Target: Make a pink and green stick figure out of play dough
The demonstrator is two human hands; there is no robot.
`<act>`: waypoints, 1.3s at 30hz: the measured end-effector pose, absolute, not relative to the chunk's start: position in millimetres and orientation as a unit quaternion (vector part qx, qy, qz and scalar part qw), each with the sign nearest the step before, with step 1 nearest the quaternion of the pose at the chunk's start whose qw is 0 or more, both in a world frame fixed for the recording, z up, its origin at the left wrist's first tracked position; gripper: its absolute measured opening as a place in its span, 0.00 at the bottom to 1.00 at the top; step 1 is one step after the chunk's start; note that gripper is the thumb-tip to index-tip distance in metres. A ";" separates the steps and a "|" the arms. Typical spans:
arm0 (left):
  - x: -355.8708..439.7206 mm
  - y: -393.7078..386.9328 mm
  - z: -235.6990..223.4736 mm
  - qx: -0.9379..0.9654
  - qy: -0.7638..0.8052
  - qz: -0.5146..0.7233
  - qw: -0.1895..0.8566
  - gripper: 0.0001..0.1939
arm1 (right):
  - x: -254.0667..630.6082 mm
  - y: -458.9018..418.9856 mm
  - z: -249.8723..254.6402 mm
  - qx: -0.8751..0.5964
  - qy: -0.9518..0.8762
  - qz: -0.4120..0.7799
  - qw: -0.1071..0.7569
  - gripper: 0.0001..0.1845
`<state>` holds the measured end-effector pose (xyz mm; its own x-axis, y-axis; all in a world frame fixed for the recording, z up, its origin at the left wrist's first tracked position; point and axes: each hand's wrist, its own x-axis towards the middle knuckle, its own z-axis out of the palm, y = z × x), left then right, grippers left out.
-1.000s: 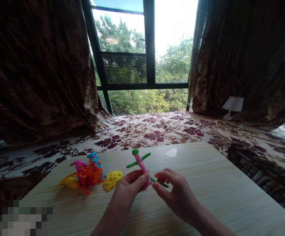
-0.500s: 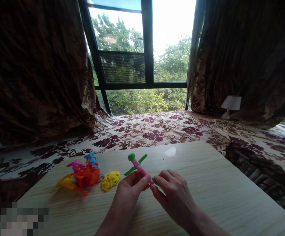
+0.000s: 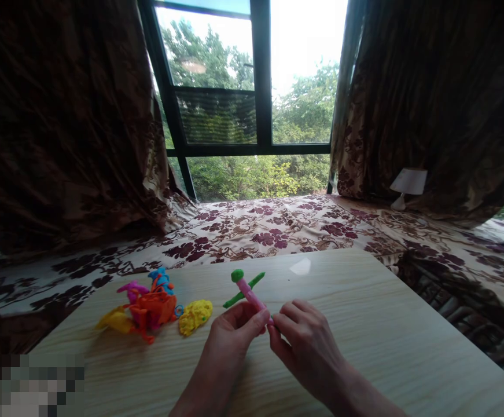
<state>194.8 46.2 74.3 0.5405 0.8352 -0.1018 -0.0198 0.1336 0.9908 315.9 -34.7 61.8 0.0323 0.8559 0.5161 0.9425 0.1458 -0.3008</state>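
A modelling-clay figure (image 3: 250, 293) has a pink stick body, a green ball on its upper end and a green strip with pointed ends crossing behind it. My left hand (image 3: 237, 333) pinches the lower half of the pink stick between thumb and fingers. At the stick's lower tip, my right hand (image 3: 302, 330) has thumb and forefinger pressed together on the clay. Its fingers hide most of that end. The figure leans up and to the left, held over the pale wooden table (image 3: 390, 359).
Left of my hands lies a yellow clay lump (image 3: 196, 316). Beyond it is a pile of orange (image 3: 158, 307), blue, magenta and yellow pieces. Flower-patterned cloth (image 3: 273, 226) lies past the table's far edge, with a small lamp (image 3: 409, 181) at right.
The figure has shifted slightly right and tilts a little differently. The green bit that showed at my right fingertips is now mostly covered. Both hands keep their grip.
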 end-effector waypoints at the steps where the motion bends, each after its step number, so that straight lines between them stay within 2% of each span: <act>1: 194.2 47.0 73.9 0.573 0.359 0.322 0.663 0.10 | 316.4 -34.8 62.5 -0.650 -0.690 -0.060 0.311 0.10; 4: 191.7 49.8 75.2 0.571 0.361 0.323 0.663 0.11 | 319.6 -35.8 66.3 -0.647 -0.676 0.004 0.351 0.06; 11: 186.7 48.1 83.5 0.579 0.352 0.307 0.668 0.12 | 326.3 -31.3 69.6 -0.604 -0.588 0.222 0.490 0.16; 17: 188.0 42.8 86.9 0.587 0.329 0.280 0.684 0.12 | 320.5 -28.0 68.8 -0.521 -0.530 0.378 0.552 0.14; 23: 176.8 50.2 98.7 0.606 0.333 0.278 0.667 0.17 | 322.1 -28.0 67.9 -0.480 -0.483 0.445 0.582 0.16; 25: 161.7 58.3 105.0 0.625 0.366 0.300 0.621 0.18 | 324.9 -28.5 69.1 -0.498 -0.466 0.442 0.583 0.16; 28: 132.6 65.2 109.8 0.688 0.428 0.314 0.495 0.15 | 328.5 -29.1 71.6 -0.522 -0.454 0.430 0.580 0.15; 35: 95.5 44.1 83.3 0.850 0.444 0.154 0.238 0.05 | 333.1 -29.8 72.4 -0.528 -0.448 0.436 0.575 0.15; 37: 98.2 40.5 77.7 0.855 0.452 0.148 0.210 0.04 | 334.4 -29.9 72.2 -0.527 -0.444 0.441 0.575 0.15; 39: 108.1 39.6 79.2 0.844 0.448 0.157 0.248 0.07 | 335.3 -30.2 72.1 -0.526 -0.439 0.446 0.576 0.15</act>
<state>108.1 39.6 79.2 0.5487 0.8350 0.0424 0.6789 -0.4745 0.5603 335.3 -30.2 72.1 0.2168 0.9756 0.0358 -0.0510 0.0479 -0.9975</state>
